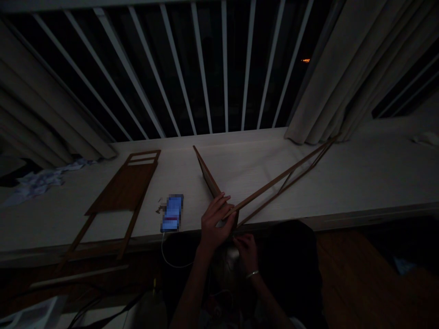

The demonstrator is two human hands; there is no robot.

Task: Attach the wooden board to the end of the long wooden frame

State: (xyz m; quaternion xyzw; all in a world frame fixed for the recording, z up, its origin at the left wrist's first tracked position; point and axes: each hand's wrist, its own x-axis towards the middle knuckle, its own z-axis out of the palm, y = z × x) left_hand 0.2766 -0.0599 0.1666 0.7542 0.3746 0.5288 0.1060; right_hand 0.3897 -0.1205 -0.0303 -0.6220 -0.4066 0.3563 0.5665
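My left hand (216, 221) is wrapped round the near corner of a brown wooden frame (274, 183), where its long rails meet a wooden panel (207, 175). The panel stands tilted up and away to the left, while the rails slope up to the right over the white ledge. Just below that corner, my right hand (247, 249) has its fingers drawn together in a pinch. Whatever they hold is too small and dark to make out. A bracelet circles the right wrist.
Another wooden piece, a flat panel with slats and two legs (123, 187), lies on the white ledge (264, 160) at left. Beside it are a lit phone (172, 213) with a cable and small hardware (160, 206). Window bars and curtains (322, 77) stand behind.
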